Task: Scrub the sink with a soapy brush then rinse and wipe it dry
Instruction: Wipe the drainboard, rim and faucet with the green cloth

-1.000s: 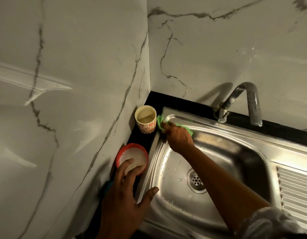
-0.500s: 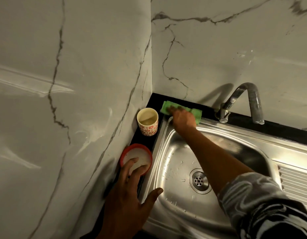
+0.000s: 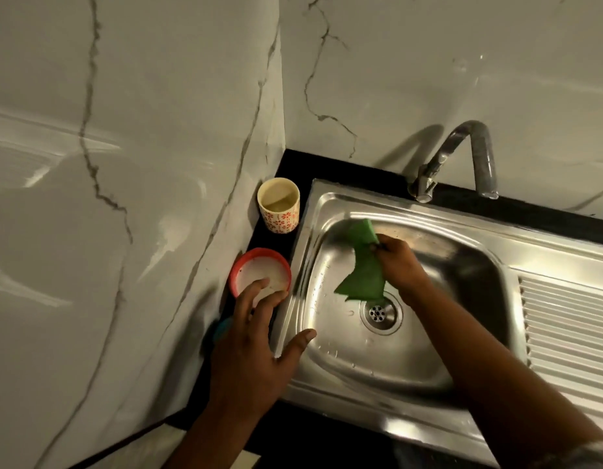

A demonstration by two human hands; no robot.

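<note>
Left hand [image 3: 249, 350] flat across sink [image 3: 344, 363] rim, fingers [image 3: 256, 294] spread, tips on red-rimmed bowl [image 3: 259, 265] on black worktop [image 3: 344, 165]. Blue object [image 3: 222, 328] beneath palm mostly hidden. Right hand [image 3: 400, 265] in steel basin, fingers clamped on crumpled green cloth [image 3: 362, 272], blurred, above drain [image 3: 380, 312]. Patterned cup [image 3: 279, 205] and tap [image 3: 462, 157] beyond.

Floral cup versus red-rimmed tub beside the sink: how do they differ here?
The floral cup is tall and narrow; the red-rimmed tub is low and wide. The cup is cream with red flowers; the tub is white inside with a red rim. The cup stands untouched near the corner; the left hand has its fingers resting on the tub. Both are round, open-topped and stand on the black counter left of the sink.
</note>
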